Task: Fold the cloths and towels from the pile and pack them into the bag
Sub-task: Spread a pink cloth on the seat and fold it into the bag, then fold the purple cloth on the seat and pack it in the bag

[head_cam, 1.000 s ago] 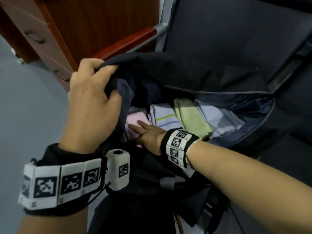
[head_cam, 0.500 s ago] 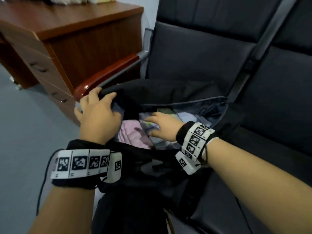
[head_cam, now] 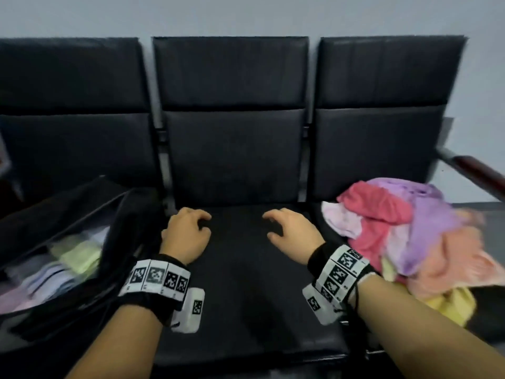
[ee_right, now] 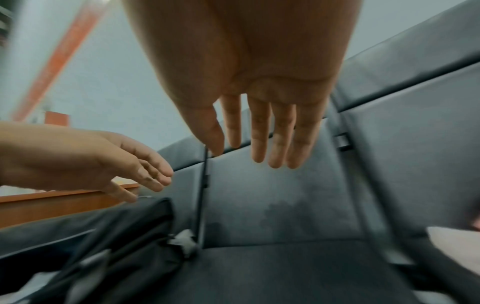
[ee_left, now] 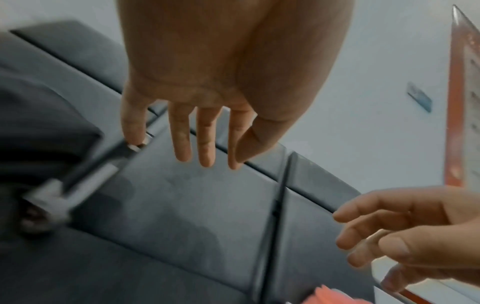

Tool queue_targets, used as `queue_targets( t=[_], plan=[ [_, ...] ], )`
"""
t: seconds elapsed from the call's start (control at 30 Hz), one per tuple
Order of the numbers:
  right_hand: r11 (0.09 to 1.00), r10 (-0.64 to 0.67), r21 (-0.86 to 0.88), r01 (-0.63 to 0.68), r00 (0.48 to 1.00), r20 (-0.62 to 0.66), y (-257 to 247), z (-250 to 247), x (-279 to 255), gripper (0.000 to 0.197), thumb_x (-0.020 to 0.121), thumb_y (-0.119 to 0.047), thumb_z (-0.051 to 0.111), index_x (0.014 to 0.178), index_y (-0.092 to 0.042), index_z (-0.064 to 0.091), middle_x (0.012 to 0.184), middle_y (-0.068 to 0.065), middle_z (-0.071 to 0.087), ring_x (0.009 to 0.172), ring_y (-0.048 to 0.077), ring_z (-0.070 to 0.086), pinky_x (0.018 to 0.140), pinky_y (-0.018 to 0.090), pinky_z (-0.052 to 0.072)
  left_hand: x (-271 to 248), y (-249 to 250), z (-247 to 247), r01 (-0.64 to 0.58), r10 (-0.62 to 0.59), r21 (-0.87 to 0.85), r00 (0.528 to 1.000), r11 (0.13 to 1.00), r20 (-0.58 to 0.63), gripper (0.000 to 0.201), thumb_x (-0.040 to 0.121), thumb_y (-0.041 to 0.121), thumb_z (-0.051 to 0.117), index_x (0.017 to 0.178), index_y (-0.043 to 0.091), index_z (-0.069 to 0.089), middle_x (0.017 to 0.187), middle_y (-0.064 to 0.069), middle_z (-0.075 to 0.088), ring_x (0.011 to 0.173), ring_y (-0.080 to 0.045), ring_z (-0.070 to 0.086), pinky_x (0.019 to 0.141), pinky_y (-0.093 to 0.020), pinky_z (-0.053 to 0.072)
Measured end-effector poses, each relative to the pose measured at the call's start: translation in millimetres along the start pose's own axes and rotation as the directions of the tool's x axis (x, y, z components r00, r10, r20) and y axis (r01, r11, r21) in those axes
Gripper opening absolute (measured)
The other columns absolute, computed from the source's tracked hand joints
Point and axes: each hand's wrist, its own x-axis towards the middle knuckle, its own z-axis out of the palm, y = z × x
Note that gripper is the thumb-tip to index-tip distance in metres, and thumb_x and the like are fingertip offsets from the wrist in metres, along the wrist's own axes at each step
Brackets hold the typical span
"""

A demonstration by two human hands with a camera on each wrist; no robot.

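Note:
The black bag (head_cam: pixel 82 203) lies unzipped on the left seat, with folded cloths (head_cam: pixel 73 255) in pale green, lilac and pink inside. A loose pile of cloths (head_cam: pixel 404 236) in red, purple, pink, peach and yellow covers the right seat. My left hand (head_cam: pixel 188 231) and right hand (head_cam: pixel 289 228) hover over the bare middle seat (head_cam: pixel 240 283), palms down, fingers relaxed, holding nothing. The left wrist view shows my left hand (ee_left: pixel 207 131) with straight fingers, and the right wrist view shows my right hand (ee_right: pixel 259 133) likewise.
A row of three black padded seats stands against a pale wall (head_cam: pixel 246 15). A reddish wooden armrest (head_cam: pixel 478 170) ends the bench at the right. A wooden desk edge (ee_right: pixel 59 201) shows past the bag in the right wrist view.
Both hands have left the bag and moved right over the middle seat. My left hand has let go of the bag's edge. The head view swung right, bringing the pile into sight.

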Motion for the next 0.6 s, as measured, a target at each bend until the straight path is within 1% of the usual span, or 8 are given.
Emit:
queue_targets(
  t=[0.07,0.13,0.23,0.33,0.4,0.47,0.53,0.6],
  plan=[
    [0.994,0.107,0.012,-0.106,0.993,-0.05,66,-17,-24,0.045,0.087,-0.028,0.061,0.132,-0.029,0.054,0.12,-0.004,0.058,0.113,0.019,0.057,0.094,0.035,0.048,14,52,45,-0.063,0.064,-0.014,0.994,0.998,0.084,0.03,0.092,0.02,0.059,0.12,0.03,0.067,0.129,-0.001,0.054,0.121,-0.027,0.053,0.106,-0.049,0.043],
    [0.975,0.219,0.045,-0.216,0.972,-0.087,128,-30,-45,0.046,0.086,-0.023,0.061,0.131,-0.027,0.055,0.119,0.0,0.059,0.112,0.022,0.057,0.092,0.034,0.047,25,101,89,-0.109,0.113,-0.032,0.982,0.994,0.151,0.029,0.093,0.02,0.058,0.118,0.031,0.066,0.126,0.001,0.055,0.12,-0.025,0.055,0.106,-0.049,0.043],
    [0.937,0.349,0.071,-0.342,0.927,-0.135,209,-44,-68,0.047,0.086,-0.015,0.059,0.133,-0.022,0.056,0.125,0.004,0.057,0.115,0.026,0.055,0.094,0.035,0.045,35,159,149,-0.155,0.165,-0.063,0.961,0.986,0.223,0.027,0.093,0.019,0.059,0.115,0.032,0.067,0.121,0.005,0.055,0.119,-0.022,0.056,0.106,-0.049,0.043],
    [0.888,0.457,0.041,-0.458,0.868,-0.193,277,-54,-80,0.049,0.086,-0.014,0.059,0.134,-0.022,0.056,0.13,0.007,0.052,0.116,0.029,0.051,0.097,0.038,0.045,44,198,197,-0.187,0.205,-0.094,0.946,0.978,0.253,0.027,0.091,0.017,0.06,0.113,0.029,0.07,0.117,0.004,0.057,0.116,-0.022,0.058,0.105,-0.049,0.044],
    [0.823,0.56,0.026,-0.568,0.801,-0.209,313,-55,-83,0.047,0.088,-0.017,0.058,0.135,-0.025,0.056,0.127,0.012,0.05,0.113,0.033,0.052,0.097,0.039,0.046,49,215,222,-0.194,0.22,-0.119,0.939,0.974,0.266,0.027,0.09,0.015,0.061,0.111,0.028,0.071,0.116,0.003,0.059,0.115,-0.021,0.059,0.105,-0.047,0.045],
    [0.768,0.636,0.031,-0.64,0.757,-0.149,339,-50,-83,0.046,0.09,-0.022,0.056,0.136,-0.027,0.055,0.123,0.017,0.05,0.109,0.038,0.055,0.098,0.039,0.047,52,225,240,-0.193,0.226,-0.141,0.933,0.971,0.28,0.026,0.088,0.014,0.063,0.109,0.026,0.072,0.113,0.005,0.061,0.112,-0.018,0.06,0.103,-0.044,0.046],
    [0.745,0.667,0.052,-0.665,0.741,-0.08,355,-43,-82,0.044,0.089,-0.023,0.057,0.133,-0.026,0.056,0.12,0.019,0.054,0.104,0.039,0.059,0.095,0.037,0.048,53,231,252,-0.199,0.236,-0.149,0.927,0.969,0.293,0.026,0.087,0.013,0.064,0.108,0.026,0.073,0.111,0.007,0.061,0.108,-0.015,0.061,0.102,-0.042,0.048],
    [0.738,0.675,0.093,-0.669,0.735,-0.072,366,-40,-78,0.034,0.085,-0.019,0.06,0.119,-0.022,0.064,0.11,0.018,0.063,0.1,0.035,0.063,0.086,0.033,0.049,53,233,259,-0.21,0.252,-0.165,0.92,0.964,0.3,0.027,0.087,0.011,0.064,0.108,0.025,0.073,0.109,0.008,0.062,0.106,-0.014,0.062,0.1,-0.038,0.049]
  ],
)
